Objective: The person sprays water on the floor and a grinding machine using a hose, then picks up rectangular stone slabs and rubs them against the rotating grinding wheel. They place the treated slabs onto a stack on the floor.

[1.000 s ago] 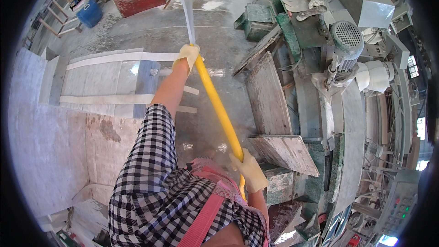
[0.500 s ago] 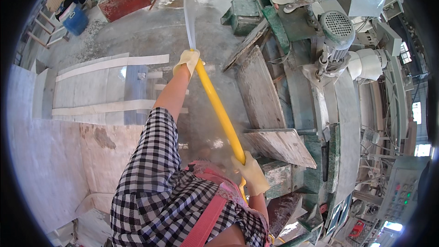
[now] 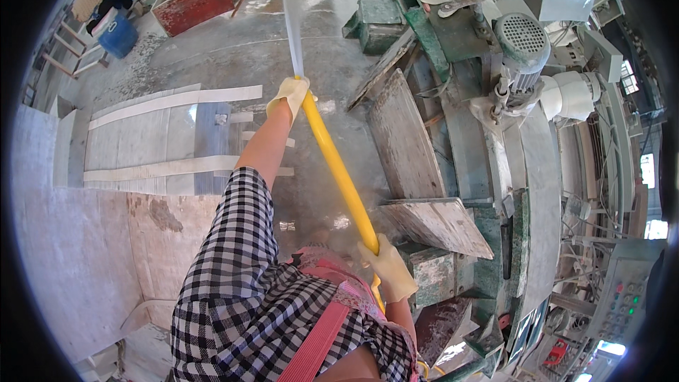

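Note:
My left hand [image 3: 290, 93], in a pale work glove, grips the far end of a yellow hose [image 3: 338, 170], arm stretched out ahead. A white jet of water [image 3: 292, 25] shoots from that end across the wet concrete floor [image 3: 233, 49]. My right hand [image 3: 391, 269], also gloved, holds the same yellow hose lower down, close to my body. I wear a black-and-white checked shirt and a pink apron strap.
Grey stone slabs [image 3: 152, 141] lie on the floor at left. A green stone-cutting machine with a motor [image 3: 520, 46] and dusty slabs [image 3: 403, 141] fills the right side. A red box [image 3: 191, 3] and a blue bucket [image 3: 117, 35] stand at the far left.
The hose tip and my left hand have swung slightly right and nearer the machine; the view has shifted a little. Both hands keep their grip.

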`<control>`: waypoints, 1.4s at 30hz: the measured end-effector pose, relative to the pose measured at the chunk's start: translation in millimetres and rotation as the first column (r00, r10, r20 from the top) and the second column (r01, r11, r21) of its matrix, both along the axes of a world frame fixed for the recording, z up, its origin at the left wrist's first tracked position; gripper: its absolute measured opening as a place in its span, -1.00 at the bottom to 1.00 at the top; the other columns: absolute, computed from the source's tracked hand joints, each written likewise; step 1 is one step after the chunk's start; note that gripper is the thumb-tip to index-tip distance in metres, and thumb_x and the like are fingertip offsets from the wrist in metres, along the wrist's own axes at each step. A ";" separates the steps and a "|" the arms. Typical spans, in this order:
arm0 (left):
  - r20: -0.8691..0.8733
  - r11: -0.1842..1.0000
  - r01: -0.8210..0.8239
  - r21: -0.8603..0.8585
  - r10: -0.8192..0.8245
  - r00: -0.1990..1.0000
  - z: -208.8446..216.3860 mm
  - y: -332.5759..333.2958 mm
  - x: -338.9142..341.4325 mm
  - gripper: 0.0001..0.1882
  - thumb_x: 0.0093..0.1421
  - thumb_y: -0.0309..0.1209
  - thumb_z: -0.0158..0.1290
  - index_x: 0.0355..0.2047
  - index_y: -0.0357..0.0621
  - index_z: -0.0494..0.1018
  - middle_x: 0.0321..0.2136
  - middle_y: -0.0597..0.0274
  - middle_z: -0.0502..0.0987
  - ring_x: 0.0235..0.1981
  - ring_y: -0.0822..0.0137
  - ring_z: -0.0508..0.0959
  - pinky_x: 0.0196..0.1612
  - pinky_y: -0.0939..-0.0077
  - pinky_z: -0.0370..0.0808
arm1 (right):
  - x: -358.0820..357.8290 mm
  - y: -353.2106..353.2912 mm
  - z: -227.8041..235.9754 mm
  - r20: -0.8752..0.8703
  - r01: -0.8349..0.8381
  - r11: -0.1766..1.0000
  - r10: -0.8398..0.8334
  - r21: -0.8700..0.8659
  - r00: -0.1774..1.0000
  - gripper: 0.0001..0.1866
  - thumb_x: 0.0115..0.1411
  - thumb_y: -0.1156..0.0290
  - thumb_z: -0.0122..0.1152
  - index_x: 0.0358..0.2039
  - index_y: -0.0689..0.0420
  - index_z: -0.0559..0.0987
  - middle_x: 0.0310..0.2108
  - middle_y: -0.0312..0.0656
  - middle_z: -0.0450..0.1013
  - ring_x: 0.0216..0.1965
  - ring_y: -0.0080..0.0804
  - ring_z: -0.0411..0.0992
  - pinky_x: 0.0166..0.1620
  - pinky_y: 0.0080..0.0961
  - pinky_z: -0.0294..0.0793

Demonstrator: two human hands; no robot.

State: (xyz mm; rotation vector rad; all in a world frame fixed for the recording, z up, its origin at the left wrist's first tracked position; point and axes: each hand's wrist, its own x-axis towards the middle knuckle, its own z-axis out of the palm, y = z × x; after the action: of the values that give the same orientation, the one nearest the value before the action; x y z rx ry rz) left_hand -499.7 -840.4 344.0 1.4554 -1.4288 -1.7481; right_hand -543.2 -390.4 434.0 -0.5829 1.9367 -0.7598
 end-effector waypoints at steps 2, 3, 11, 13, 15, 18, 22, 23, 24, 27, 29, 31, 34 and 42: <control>-0.005 1.000 -0.004 0.020 0.004 1.000 -1.0 2.0 -1.2 -0.62 0.33 -0.25 -0.05 -0.13 -0.39 0.49 -0.44 -0.05 0.67 -0.40 0.14 0.69 -0.25 0.30 0.55 | 0.8 0.6 0.7 -0.007 0.001 1.000 -0.001 0.007 1.000 -0.53 0.24 0.12 0.32 -0.15 0.33 0.50 -0.50 -0.10 0.55 -0.48 -0.40 0.56 -0.37 -0.43 0.49; -0.010 1.000 -0.010 0.028 0.011 1.000 -1.4 3.0 -1.6 -0.62 0.33 -0.25 -0.05 -0.12 -0.39 0.49 -0.44 -0.05 0.67 -0.40 0.15 0.69 -0.24 0.31 0.54 | 1.1 0.9 1.0 -0.005 0.005 1.000 -0.005 0.011 1.000 -0.54 0.25 0.12 0.32 -0.15 0.33 0.50 -0.50 -0.09 0.55 -0.48 -0.40 0.56 -0.37 -0.43 0.49; -0.007 1.000 0.008 0.021 -0.008 1.000 -4.5 -0.8 -2.5 -0.67 0.37 -0.28 -0.04 -0.18 -0.39 0.47 -0.45 -0.05 0.60 -0.45 0.13 0.66 -0.34 0.29 0.58 | 0.6 1.9 -1.1 -0.038 -0.008 1.000 0.009 0.027 0.999 -0.49 0.24 0.06 0.29 -0.10 0.31 0.51 -0.52 -0.06 0.56 -0.47 -0.29 0.58 -0.34 -0.36 0.50; 0.044 0.999 0.020 0.036 -0.021 0.999 -5.3 -2.5 -3.5 -0.61 0.32 -0.25 -0.04 -0.07 -0.39 0.48 -0.45 -0.06 0.66 -0.40 0.15 0.69 -0.21 0.33 0.53 | 1.8 2.2 -4.0 -0.055 -0.007 1.000 0.008 0.017 0.998 -0.47 0.25 0.01 0.24 -0.05 0.26 0.54 -0.56 -0.05 0.56 -0.47 -0.14 0.61 -0.33 -0.26 0.51; 0.020 0.999 0.014 0.036 -0.015 1.000 -5.4 -1.9 -5.7 -0.61 0.32 -0.26 -0.03 -0.09 -0.40 0.48 -0.45 -0.05 0.65 -0.42 0.15 0.70 -0.25 0.31 0.55 | 2.0 2.7 -7.5 -0.073 -0.022 1.000 0.023 0.002 0.997 -0.47 0.25 0.01 0.24 -0.05 0.27 0.54 -0.56 -0.04 0.56 -0.46 -0.14 0.62 -0.33 -0.26 0.51; -0.005 0.999 0.007 0.036 -0.007 1.000 -2.4 3.6 -10.8 -0.65 0.37 -0.25 -0.01 -0.19 -0.39 0.48 -0.44 -0.01 0.60 -0.44 0.16 0.67 -0.36 0.29 0.59 | 1.3 4.9 -11.9 -0.066 -0.025 1.000 0.026 0.010 0.997 -0.47 0.26 0.02 0.25 -0.05 0.27 0.54 -0.55 -0.02 0.57 -0.45 -0.14 0.62 -0.32 -0.27 0.52; -0.043 1.000 0.012 0.025 -0.011 0.999 8.0 12.9 -20.8 -0.63 0.32 -0.28 0.01 -0.13 -0.45 0.48 -0.42 -0.01 0.60 -0.46 0.14 0.70 -0.40 0.30 0.58 | 0.4 7.3 -15.7 -0.039 0.001 1.000 -0.001 0.010 0.999 -0.47 0.27 0.04 0.25 -0.03 0.28 0.53 -0.51 0.01 0.58 -0.43 -0.16 0.63 -0.31 -0.29 0.52; -0.071 1.000 0.004 0.022 -0.002 0.997 11.2 14.7 -23.7 -0.62 0.33 -0.27 0.01 -0.13 -0.45 0.47 -0.41 -0.02 0.60 -0.47 0.13 0.70 -0.41 0.29 0.58 | 0.1 7.6 -16.6 -0.035 0.009 1.000 -0.009 -0.010 0.999 -0.48 0.27 0.04 0.26 -0.03 0.28 0.53 -0.50 0.01 0.58 -0.43 -0.18 0.63 -0.31 -0.30 0.52; -0.099 1.000 -0.009 0.021 0.011 0.995 14.9 15.7 -26.8 -0.62 0.33 -0.27 0.02 -0.13 -0.46 0.47 -0.40 -0.02 0.60 -0.47 0.12 0.69 -0.41 0.29 0.58 | 0.1 7.5 -17.3 -0.031 0.020 1.000 -0.021 -0.021 0.999 -0.48 0.27 0.05 0.26 -0.03 0.28 0.53 -0.49 0.01 0.59 -0.42 -0.20 0.63 -0.31 -0.31 0.53; -0.128 0.999 -0.044 -0.018 0.041 0.991 25.5 17.9 -34.9 -0.62 0.34 -0.28 0.03 -0.13 -0.48 0.48 -0.41 -0.04 0.58 -0.48 0.10 0.68 -0.40 0.24 0.58 | -1.9 7.2 -19.9 -0.081 -0.001 1.000 -0.001 -0.014 0.997 -0.49 0.27 0.07 0.27 -0.04 0.30 0.53 -0.48 0.00 0.59 -0.42 -0.26 0.62 -0.31 -0.34 0.53; -0.150 0.997 -0.067 -0.033 0.061 0.987 33.1 18.9 -39.1 -0.63 0.35 -0.29 0.02 -0.14 -0.48 0.49 -0.41 -0.05 0.58 -0.48 0.10 0.68 -0.39 0.22 0.57 | -4.1 7.2 -21.4 -0.067 0.003 1.000 -0.004 -0.004 0.998 -0.50 0.27 0.09 0.28 -0.05 0.32 0.52 -0.48 -0.02 0.59 -0.43 -0.30 0.62 -0.32 -0.36 0.52; -0.156 0.997 -0.082 -0.010 0.080 0.985 41.3 20.1 -42.1 -0.63 0.36 -0.29 0.02 -0.15 -0.49 0.50 -0.40 -0.07 0.59 -0.48 0.09 0.68 -0.38 0.21 0.56 | -6.2 6.6 -23.3 0.021 0.050 0.999 -0.051 0.016 0.998 -0.50 0.26 0.10 0.30 -0.08 0.33 0.52 -0.48 -0.03 0.59 -0.43 -0.33 0.61 -0.33 -0.39 0.51; -0.135 0.995 -0.093 -0.026 0.089 0.987 54.6 23.4 -44.9 -0.62 0.35 -0.27 0.01 -0.15 -0.46 0.51 -0.39 -0.10 0.61 -0.49 0.07 0.68 -0.39 0.20 0.56 | -8.2 7.0 -24.1 0.014 0.064 0.998 -0.064 0.010 0.998 -0.51 0.27 0.10 0.30 -0.10 0.34 0.52 -0.49 -0.06 0.59 -0.44 -0.37 0.59 -0.34 -0.42 0.50; -0.127 0.987 -0.159 0.016 0.160 0.979 68.5 28.3 -50.5 -0.65 0.35 -0.28 0.00 -0.19 -0.42 0.50 -0.38 -0.02 0.58 -0.50 0.17 0.65 -0.41 0.23 0.52 | -5.6 -5.1 -6.2 0.085 0.131 0.991 -0.130 -0.014 0.988 -0.71 0.30 0.32 0.23 -0.17 0.32 0.49 -0.49 -0.16 0.50 -0.47 -0.43 0.48 -0.35 -0.49 0.43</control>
State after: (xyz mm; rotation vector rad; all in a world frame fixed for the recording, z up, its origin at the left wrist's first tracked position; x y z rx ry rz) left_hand -550.2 -812.1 412.5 1.3929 -1.2085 -1.7140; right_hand -548.8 -395.6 427.9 -0.4320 1.9052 -0.8729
